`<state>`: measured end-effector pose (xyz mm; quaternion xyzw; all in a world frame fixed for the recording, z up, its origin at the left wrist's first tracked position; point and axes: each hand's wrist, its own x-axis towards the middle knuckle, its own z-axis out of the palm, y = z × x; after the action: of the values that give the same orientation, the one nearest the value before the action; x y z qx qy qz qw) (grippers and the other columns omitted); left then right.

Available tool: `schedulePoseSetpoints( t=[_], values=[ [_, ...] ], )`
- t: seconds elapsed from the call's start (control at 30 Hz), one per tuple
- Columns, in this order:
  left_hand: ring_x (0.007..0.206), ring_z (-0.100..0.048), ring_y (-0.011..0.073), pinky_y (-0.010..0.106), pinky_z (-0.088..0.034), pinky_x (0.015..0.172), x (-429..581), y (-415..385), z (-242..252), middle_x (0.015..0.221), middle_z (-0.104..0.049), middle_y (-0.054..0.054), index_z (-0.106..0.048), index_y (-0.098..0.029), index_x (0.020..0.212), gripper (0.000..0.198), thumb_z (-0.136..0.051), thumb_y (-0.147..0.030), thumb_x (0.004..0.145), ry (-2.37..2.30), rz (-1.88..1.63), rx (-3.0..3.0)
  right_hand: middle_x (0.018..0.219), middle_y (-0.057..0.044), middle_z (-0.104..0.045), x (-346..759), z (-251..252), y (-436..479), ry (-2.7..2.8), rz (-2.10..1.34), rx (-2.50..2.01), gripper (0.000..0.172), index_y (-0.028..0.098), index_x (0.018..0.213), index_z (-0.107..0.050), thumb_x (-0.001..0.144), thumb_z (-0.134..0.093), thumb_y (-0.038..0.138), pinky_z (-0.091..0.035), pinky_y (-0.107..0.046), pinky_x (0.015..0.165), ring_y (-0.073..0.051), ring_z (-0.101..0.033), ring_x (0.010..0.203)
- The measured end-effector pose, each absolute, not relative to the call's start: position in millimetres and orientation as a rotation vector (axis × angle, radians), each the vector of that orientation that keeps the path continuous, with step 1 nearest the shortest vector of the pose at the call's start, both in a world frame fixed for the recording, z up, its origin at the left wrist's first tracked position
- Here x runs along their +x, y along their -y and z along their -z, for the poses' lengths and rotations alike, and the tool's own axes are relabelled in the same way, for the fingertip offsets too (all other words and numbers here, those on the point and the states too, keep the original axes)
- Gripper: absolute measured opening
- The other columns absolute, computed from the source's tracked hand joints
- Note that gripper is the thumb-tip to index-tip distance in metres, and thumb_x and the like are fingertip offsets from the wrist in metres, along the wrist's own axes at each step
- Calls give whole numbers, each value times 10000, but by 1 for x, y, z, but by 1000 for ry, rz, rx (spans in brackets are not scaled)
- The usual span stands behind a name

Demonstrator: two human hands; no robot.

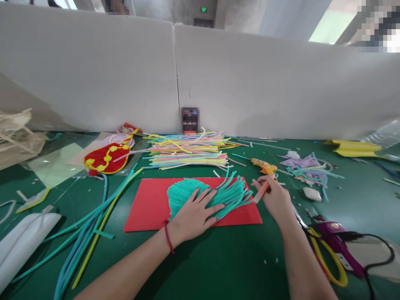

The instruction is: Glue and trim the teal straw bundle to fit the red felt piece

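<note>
My left hand [195, 214] lies spread and flat on a leaf-shaped piece of teal pipe cleaners [184, 193]. Closely packed stems form its rounded left end, while loose stem ends fan out to the right. Beneath it is a red board [146, 208]. My right hand [276, 196] is closed around a small orange tool with a pale, flat tip [263, 189], whose exact kind I cannot make out. That tip is close to the loose teal ends at the board's right edge. Just behind my right hand lies a yellow-orange glue gun [264, 165].
Bundled pastel pipe cleaners [187, 152] lie behind the board, before a phone [190, 121] against a white partition [109, 71]. Left are a red-and-yellow fuzzy ornament [108, 158] and long loose stems [103, 212]. Right are yellow-handled scissors [328, 258], a purple corded tool [339, 246] and scraps [308, 166].
</note>
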<state>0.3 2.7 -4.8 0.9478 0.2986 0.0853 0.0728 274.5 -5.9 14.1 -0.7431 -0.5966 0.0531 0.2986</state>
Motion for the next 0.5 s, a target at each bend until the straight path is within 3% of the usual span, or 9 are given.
schedulePoseSetpoints(
  t=[0.17, 0.37, 0.5],
  values=[
    [1404, -207, 248, 500, -187, 1107, 1, -3, 6, 1498, -323, 57, -388, -372, 1376, 432, -270, -471, 973, -883, -263, 2855, 641, 13, -689, 266, -9, 2, 1549, -485, -1879, 292, 261, 771, -506, 727, -641, 516, -473, -275, 563, -187, -649, 552],
    [1401, -214, 250, 502, -183, 1108, 0, -4, 6, 1498, -323, 52, -401, -379, 1363, 420, -284, -471, 970, -887, -269, 2850, 564, 33, -641, 256, 8, -6, 1404, -613, -1849, 336, 245, 759, -498, 676, -678, 516, -481, -301, 604, -176, -612, 502],
    [1398, -224, 247, 501, -181, 1110, 0, -4, 7, 1496, -327, 50, -395, -380, 1366, 423, -286, -475, 969, -896, -271, 2851, 625, 21, -638, 258, 18, -10, 1346, -636, -1772, 330, 237, 743, -505, 648, -694, 490, -473, -290, 579, -174, -614, 559]
  ],
)
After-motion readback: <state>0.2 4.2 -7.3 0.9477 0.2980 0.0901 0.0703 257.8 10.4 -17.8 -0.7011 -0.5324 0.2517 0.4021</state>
